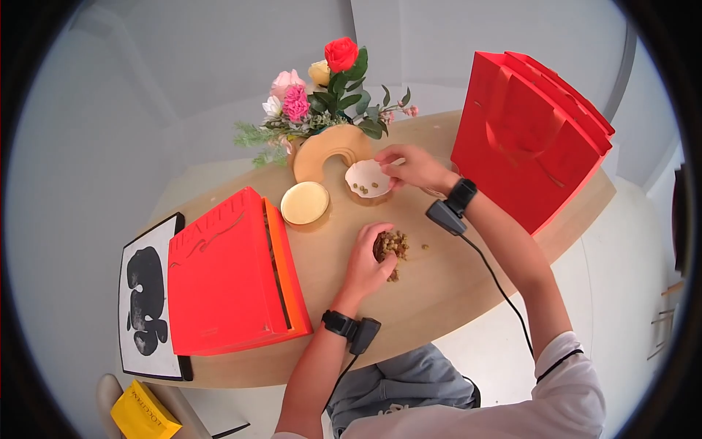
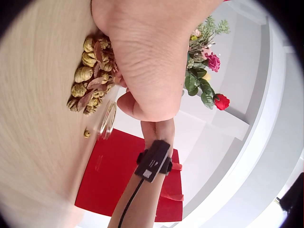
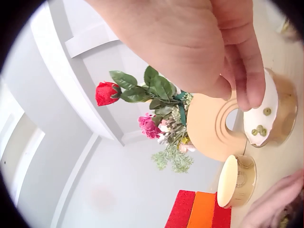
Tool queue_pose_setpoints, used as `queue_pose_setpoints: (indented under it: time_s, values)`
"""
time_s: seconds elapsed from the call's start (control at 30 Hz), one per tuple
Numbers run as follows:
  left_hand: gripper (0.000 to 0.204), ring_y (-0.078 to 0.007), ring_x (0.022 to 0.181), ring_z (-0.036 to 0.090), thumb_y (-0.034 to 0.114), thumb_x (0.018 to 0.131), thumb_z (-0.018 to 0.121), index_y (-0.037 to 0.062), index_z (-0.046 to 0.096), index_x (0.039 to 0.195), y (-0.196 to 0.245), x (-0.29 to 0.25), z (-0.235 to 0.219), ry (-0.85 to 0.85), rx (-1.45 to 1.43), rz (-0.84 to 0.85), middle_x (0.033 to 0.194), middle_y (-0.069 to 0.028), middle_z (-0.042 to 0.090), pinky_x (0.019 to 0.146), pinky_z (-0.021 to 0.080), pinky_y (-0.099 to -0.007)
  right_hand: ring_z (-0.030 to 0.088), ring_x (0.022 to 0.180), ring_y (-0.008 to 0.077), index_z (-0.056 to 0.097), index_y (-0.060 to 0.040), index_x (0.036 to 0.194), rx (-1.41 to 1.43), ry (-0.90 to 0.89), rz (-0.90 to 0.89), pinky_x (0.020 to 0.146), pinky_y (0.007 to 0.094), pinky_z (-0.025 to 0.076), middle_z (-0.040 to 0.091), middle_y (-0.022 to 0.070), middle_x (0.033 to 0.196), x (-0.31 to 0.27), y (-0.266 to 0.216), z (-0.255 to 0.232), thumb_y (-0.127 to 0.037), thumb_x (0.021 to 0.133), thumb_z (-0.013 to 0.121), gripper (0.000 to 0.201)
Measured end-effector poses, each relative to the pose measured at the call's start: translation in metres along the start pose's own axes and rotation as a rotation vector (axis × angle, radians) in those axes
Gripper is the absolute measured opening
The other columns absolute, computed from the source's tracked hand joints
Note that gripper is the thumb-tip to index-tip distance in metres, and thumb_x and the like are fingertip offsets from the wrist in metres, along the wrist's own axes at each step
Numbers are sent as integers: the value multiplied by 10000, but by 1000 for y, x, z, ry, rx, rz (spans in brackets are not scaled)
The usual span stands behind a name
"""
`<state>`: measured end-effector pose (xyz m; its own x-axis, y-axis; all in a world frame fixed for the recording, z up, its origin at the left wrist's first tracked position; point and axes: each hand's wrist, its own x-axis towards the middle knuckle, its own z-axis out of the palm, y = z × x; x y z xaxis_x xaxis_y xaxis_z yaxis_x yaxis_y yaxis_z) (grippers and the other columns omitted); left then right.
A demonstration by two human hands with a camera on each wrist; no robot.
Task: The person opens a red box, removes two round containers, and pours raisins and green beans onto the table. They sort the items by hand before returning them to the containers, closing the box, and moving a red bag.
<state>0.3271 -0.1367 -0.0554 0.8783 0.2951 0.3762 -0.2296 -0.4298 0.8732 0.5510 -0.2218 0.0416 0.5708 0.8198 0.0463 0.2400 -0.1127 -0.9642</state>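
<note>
A pile of dried yellow-brown buds mixed with reddish, leaf-like flakes lies on the table. My left hand curves around its near left side, fingers and thumb apart with the pile between them; the palm side is partly hidden. Over the right rim of a gold-sided bowl with a white inside reaches my right hand, its fingertips close above the opening. Nothing shows between those fingers. Several small green-brown pieces lie in the bowl. Left of it stands a round gold container with a cream-coloured top.
Behind the bowl are an arch-shaped tan ornament and flowers. A large red bag stands at the right. Left of the pile are a red box and a black-framed picture. One loose bud lies right of the pile.
</note>
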Motion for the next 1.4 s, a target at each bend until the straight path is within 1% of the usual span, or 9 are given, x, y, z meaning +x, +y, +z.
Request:
queue_pose_setpoints:
  time_s: [0.1,0.17,0.23,0.47,0.53,0.77,0.93,1.13,1.4]
  values:
    - [513,-341,1268,565,35,788,637,28,600,1300,1,0,0,12,3,11,1334,-167,580,1107,453,-417,732,796,196,634,33,1266,-283,-65,-7,698,326,599,685,120,1135,-42,-15,-22,-149,954,745,377]
    - [514,-340,1264,568,30,787,635,28,599,1300,2,0,-1,11,-2,7,1330,-167,582,1107,454,-417,705,768,182,610,-11,1312,-671,-340,9,680,322,573,671,90,1202,-69,-8,-33,-233,883,828,530]
    - [516,-340,1261,571,25,785,632,27,598,1300,3,1,-1,10,-8,4,1326,-168,583,1107,454,-417,700,808,209,588,-28,1329,-737,-452,31,734,360,582,652,121,1205,-95,6,-29,-251,792,885,653]
    - [515,-322,1236,597,-16,776,622,16,612,1290,2,1,-1,32,4,25,1302,-167,605,1096,461,-402,708,866,245,515,-51,1406,-687,-397,-111,751,371,613,540,160,1250,-115,27,1,-226,834,867,694]
    - [509,-297,1223,610,-30,779,617,13,621,1286,4,1,-2,46,25,38,1288,-157,618,1084,469,-387,714,885,255,481,-54,1426,-427,-409,114,717,351,659,506,173,1253,-113,7,10,-189,883,823,655]
    - [510,-342,1211,602,13,783,636,12,611,1293,2,2,-1,36,-9,19,1274,-179,608,1076,471,-417,722,832,271,561,-35,1324,-498,-413,135,604,319,666,493,184,1225,-96,11,23,-138,910,762,471]
    - [508,-344,1226,595,18,784,635,8,614,1292,-1,2,-1,35,-14,19,1289,-187,606,1080,467,-415,736,733,238,655,32,1120,-477,-323,148,569,320,649,615,165,1051,-95,13,24,-71,908,697,240]
    - [484,-301,1211,613,-8,800,635,15,619,1283,0,1,-1,44,46,48,1276,-156,623,1077,468,-382,738,649,209,668,62,1018,-419,-294,177,544,321,617,718,131,832,-92,15,14,-25,907,650,142]
    - [493,-350,1252,581,16,784,637,2,616,1276,1,2,-2,23,6,9,1313,-180,604,1097,459,-414,742,656,178,683,40,1060,-407,-353,246,615,302,622,724,114,865,-99,14,1,-80,956,644,164]
